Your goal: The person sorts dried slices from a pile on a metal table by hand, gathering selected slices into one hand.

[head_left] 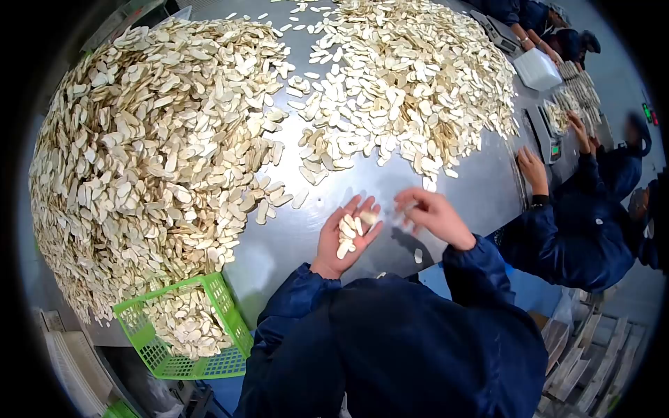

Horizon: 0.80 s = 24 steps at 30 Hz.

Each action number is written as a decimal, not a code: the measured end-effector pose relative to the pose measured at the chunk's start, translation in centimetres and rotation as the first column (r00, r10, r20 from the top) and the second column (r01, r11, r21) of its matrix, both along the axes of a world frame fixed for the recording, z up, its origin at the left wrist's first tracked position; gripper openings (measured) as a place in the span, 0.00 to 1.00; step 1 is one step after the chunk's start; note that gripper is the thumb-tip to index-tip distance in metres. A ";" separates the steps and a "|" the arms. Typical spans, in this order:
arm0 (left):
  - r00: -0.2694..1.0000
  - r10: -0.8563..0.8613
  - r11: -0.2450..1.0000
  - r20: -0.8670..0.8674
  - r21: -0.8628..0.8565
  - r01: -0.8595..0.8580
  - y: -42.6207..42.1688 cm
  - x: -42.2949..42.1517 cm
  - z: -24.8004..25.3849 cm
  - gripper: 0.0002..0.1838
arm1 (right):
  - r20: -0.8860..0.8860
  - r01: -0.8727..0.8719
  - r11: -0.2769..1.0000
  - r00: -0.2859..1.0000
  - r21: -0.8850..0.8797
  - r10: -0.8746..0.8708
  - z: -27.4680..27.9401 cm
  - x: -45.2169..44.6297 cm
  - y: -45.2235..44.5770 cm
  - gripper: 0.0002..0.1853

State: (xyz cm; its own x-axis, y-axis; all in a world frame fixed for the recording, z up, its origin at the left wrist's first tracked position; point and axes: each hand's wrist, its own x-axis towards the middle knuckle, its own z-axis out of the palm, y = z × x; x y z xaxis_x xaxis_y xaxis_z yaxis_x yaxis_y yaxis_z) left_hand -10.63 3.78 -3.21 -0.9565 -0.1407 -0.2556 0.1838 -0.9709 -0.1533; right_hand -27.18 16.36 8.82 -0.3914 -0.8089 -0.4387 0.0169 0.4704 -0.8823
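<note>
My left hand (340, 240) is turned palm up above the metal table, cupping a few pale, oval dried slices (347, 235). One slice near its fingertips is blurred. To its right, my right hand (435, 214) hovers apart from it, fingers bent and smeared by motion, so whether they hold anything is unclear. Beyond both hands a large heap of slices (411, 76) covers the table. A bigger heap (153, 153) rises on the left. At the lower left, a green plastic basket (238, 317) contains more of the same slices.
Bare steel tabletop (279, 240) shows around my hands. Co-workers in dark blue sleeves (585, 244) stand on the right by a digital scale (547, 136) and a white box (536, 70). Wooden pallets (592, 355) lie at lower right, and stacked trays (77, 369) stand at lower left.
</note>
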 end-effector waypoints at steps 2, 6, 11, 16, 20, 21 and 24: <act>0.998 -0.046 0.994 0.045 0.104 0.041 0.3 0.2 0.0 0.17 | 0.121 -0.405 0.894 0.914 0.194 0.387 0.2 -1.0 2.6 0.13; 0.963 -0.023 0.945 -0.267 0.309 0.108 -0.3 0.1 -1.0 0.11 | 0.224 -0.625 0.774 0.772 0.102 0.594 -4.7 -1.1 6.8 0.14; 0.964 0.048 0.972 -0.263 0.232 0.015 -1.6 1.2 -0.8 0.08 | -0.279 0.276 0.952 0.911 -0.135 -0.304 -7.7 -4.6 4.0 0.13; 0.975 0.126 0.992 -0.183 0.023 -0.124 -2.6 1.2 -1.0 0.08 | -0.490 0.072 0.942 0.840 -0.327 -0.234 -7.2 -2.9 -7.8 0.14; 0.974 0.173 0.984 -0.148 -0.009 -0.176 -3.0 1.0 -1.1 0.08 | -0.872 -0.141 0.974 0.481 -0.179 -0.091 -7.6 -0.3 -15.0 0.21; 0.974 0.179 0.983 -0.138 -0.001 -0.181 -2.9 1.0 -1.2 0.08 | -0.917 -0.182 0.973 0.395 -0.140 -0.058 -7.8 0.1 -15.7 0.22; 0.968 0.179 0.983 -0.177 0.002 -0.181 -2.9 1.0 -2.0 0.09 | -0.887 -0.379 0.905 0.462 -0.191 0.007 -8.6 -1.2 -15.4 0.17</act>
State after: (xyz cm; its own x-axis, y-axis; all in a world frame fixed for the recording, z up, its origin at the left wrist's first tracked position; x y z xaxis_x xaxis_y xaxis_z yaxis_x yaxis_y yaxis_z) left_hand -9.63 0.85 -5.18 -0.9448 -0.3171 -0.0824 0.3272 -0.9266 -0.1856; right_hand -28.37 0.95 0.24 -0.2256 -0.9212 0.3170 -0.8779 0.0512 -0.4760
